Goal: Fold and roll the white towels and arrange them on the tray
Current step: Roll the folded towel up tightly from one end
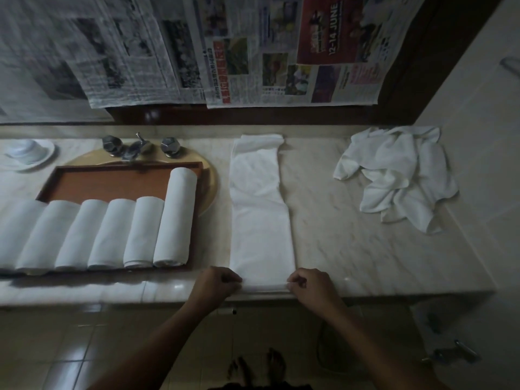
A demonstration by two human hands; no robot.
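Marble-patterned desk [351, 220], dimly lit, set along a wall. Item in work: one white towel strip [260, 215], folded long and narrow, lying flat from the back of the desk to its front edge. Its near end shows a thin raised lip (fold or first turn of a roll, cannot be told).

The left hand [218, 284] pinches the near left corner of the strip, fingers curled. The right hand [309, 285] pinches the near right corner in the same way. Both hands sit at the front edge of the desk.

Just left of the strip stands a brown tray [112, 178], resting over a beige basin [211, 190]. Six rolled towels [112, 235] lie side by side across the front of the tray. The rightmost roll sits further back than the others, and the leftmost is cut off by the frame edge.

Well to the right of the strip, near the side wall, loose towels [394, 175] lie in a crumpled heap.

Chrome taps [140, 147] stand behind the tray. A white dish [28, 154] sits at the far left. Newspaper sheets [253, 52] hang over the wall behind. Bare feet [259, 367] show on the tiled floor [84, 347] below.
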